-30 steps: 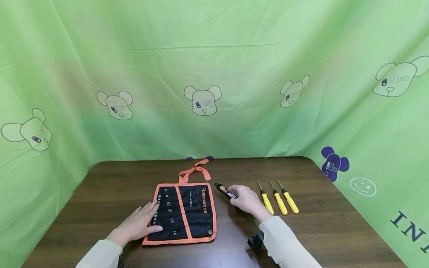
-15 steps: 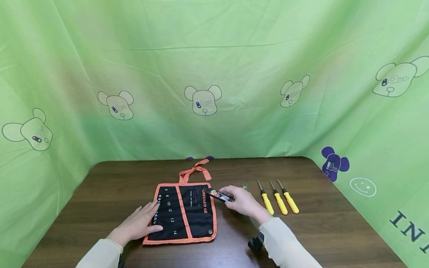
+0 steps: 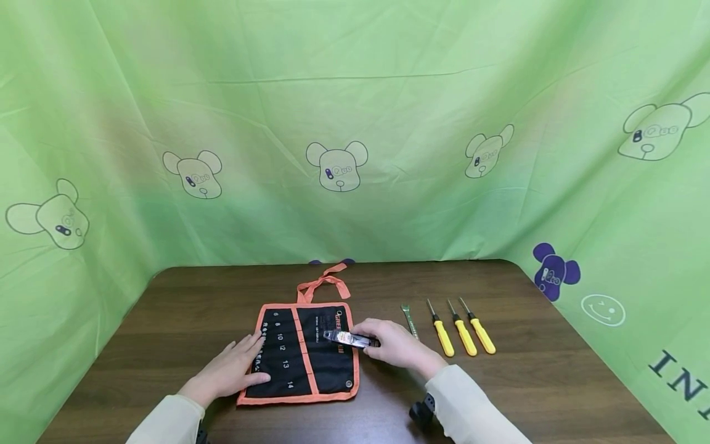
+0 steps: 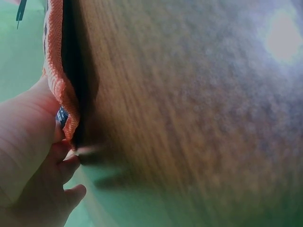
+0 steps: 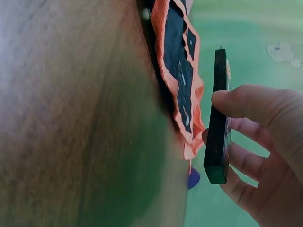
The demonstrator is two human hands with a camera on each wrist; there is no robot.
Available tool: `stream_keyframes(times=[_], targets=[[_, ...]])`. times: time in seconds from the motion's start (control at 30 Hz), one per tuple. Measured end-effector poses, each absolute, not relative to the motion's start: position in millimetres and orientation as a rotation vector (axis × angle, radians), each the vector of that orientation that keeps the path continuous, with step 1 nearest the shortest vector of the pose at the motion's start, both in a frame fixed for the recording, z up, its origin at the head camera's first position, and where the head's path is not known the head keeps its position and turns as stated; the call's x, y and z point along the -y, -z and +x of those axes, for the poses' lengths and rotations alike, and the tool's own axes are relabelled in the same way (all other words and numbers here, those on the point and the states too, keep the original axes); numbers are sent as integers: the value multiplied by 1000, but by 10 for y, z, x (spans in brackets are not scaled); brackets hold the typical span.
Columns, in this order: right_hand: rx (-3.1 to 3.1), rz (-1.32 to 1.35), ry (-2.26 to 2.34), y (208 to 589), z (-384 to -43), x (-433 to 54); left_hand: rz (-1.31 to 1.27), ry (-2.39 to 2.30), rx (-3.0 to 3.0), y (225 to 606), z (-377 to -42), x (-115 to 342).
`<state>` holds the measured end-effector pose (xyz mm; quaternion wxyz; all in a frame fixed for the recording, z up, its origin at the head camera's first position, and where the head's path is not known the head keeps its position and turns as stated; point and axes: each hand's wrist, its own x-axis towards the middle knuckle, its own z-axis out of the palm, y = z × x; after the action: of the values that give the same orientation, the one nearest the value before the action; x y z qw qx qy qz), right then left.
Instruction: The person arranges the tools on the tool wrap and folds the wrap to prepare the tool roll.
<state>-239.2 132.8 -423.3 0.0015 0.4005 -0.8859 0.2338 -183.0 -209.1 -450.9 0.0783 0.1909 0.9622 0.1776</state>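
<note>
A black fabric tool pouch (image 3: 331, 374) with orange trim and printed numbers lies flat on the table. Across its left edge rests my left hand (image 3: 224, 372), thumb spread from the fingers; the left wrist view shows this hand (image 4: 23, 146) against the orange border. My right hand (image 3: 396, 346) pinches a small flat black case (image 3: 350, 338) with a printed label over the pouch's right half. In the right wrist view, thumb and fingers grip the case (image 5: 217, 137) by its sides, apart from the pouch. Its label is hardly visible there.
Right of the right hand lie a green-ended wrench (image 3: 409, 319), partly hidden by the hand, and three yellow-handled screwdrivers (image 3: 444, 337). Orange tie straps (image 3: 322, 285) stretch from the pouch's far edge. Beyond the wooden table (image 3: 222, 287) hangs a green curtain (image 3: 388, 228).
The right hand has carried the black case left, from beside the pouch to over its right half, and turned it more sideways. The wrench has come into view. The left hand stays put.
</note>
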Motion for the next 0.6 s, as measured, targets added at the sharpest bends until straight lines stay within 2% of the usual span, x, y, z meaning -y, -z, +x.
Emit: stream_keyframes(times=[0.6], targets=[[2779, 1461, -554, 4290, -2250, -1219, 545, -529, -2884, 4515, -1834, 2069]])
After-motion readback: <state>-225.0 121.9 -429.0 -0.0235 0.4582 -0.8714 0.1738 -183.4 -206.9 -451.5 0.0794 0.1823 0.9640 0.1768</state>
